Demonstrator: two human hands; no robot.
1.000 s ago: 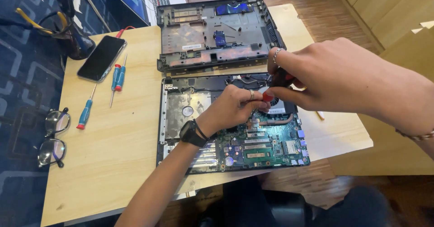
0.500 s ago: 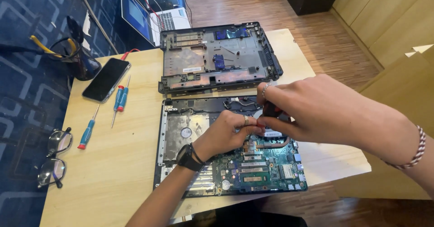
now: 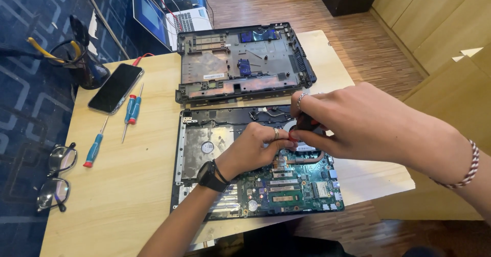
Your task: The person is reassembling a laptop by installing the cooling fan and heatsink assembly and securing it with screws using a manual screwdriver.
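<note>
An opened laptop base (image 3: 204,149) lies on the wooden table (image 3: 133,185), its green circuit board (image 3: 291,188) showing. My right hand (image 3: 353,124) is closed around a black and red screwdriver handle (image 3: 306,122), held over the fan area. My left hand (image 3: 255,149), with a ring and a black wristwatch (image 3: 207,175), rests on the board with its fingertips next to the tool's lower end. The tip itself is hidden by my fingers.
The removed bottom cover (image 3: 240,62) lies just behind the laptop. On the left are a dark phone (image 3: 115,88), three blue and red screwdrivers (image 3: 132,109), folded glasses (image 3: 56,177) and a dark cup (image 3: 89,70). Another laptop (image 3: 163,11) stands on the floor beyond.
The view has tilted and shifted slightly. Both hands stay together over the fan area, with the right hand still gripping the screwdriver.
</note>
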